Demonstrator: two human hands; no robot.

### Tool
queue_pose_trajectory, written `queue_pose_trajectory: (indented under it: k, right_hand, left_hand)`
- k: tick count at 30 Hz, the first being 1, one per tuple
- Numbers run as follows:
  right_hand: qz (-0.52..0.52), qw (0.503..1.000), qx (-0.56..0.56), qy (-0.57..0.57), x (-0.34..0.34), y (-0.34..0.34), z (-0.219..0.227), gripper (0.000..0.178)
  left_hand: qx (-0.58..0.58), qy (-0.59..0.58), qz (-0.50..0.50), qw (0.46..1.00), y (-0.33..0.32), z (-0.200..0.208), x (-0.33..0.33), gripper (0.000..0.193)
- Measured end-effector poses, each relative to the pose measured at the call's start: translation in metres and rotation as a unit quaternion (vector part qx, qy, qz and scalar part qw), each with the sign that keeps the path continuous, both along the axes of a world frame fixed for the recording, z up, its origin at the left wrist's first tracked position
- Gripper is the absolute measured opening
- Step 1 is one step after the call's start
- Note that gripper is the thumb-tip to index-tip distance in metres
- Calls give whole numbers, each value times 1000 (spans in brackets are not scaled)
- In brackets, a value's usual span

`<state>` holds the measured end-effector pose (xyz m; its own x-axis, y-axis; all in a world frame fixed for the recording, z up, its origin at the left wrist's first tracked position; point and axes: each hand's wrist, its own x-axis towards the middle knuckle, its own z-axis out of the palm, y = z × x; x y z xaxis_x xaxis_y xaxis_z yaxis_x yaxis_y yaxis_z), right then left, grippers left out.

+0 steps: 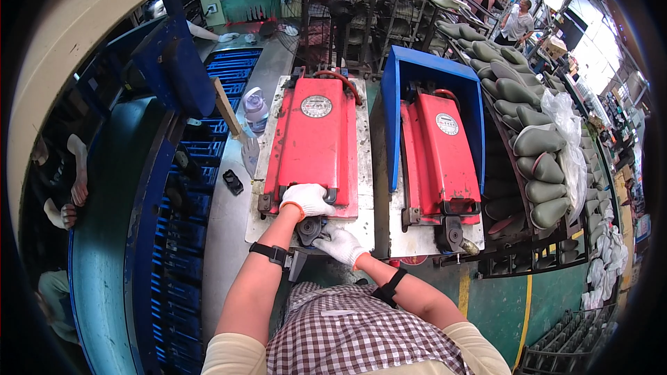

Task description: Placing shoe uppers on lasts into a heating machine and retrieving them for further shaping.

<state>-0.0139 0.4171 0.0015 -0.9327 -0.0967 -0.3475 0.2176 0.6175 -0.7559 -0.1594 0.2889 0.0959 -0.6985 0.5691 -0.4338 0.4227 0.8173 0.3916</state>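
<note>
In front of me stands a machine with a long red lid [318, 139], worn and scuffed, lying closed on a pale metal base [363, 187]. My left hand [306, 200], in a white glove, is closed over the black handle [332, 196] at the lid's near end. Just below it juts a round black latch [310, 231]. My right hand [342, 246], also gloved, is at the latch's right side with its fingers bent against it. Part of those fingers is hidden.
To the right is a second red-lidded machine [441, 146] under a blue hood [417, 62]. Beyond it, racks hold many grey-green shoe pieces [538, 140]. On the left a metal table [226, 236] carries a bottle [256, 105] and a glove [250, 156]. A co-worker's hands [69, 214] show beside a blue conveyor [104, 236].
</note>
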Motion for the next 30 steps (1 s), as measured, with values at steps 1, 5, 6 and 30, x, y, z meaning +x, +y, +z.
queue_pose_trajectory:
  k: [1,5,6,30]
  right_hand:
    - [0,1000,0,0,0,0,0,55]
    - [2,1000,12,-4,-1,0,-1,54]
    - [1,1000,10,-4,-1,0,-2,54]
    - [-139,924,-294,-202,11,-20,-24,45]
  left_hand:
    - [1,1,-2,1000,0,0,0,63]
    - [4,-1,4,1000,0,-1,0,63]
    - [2,0,5,1000,0,-2,0,63]
    - [-12,-6,2,1000,0,0,0,59]
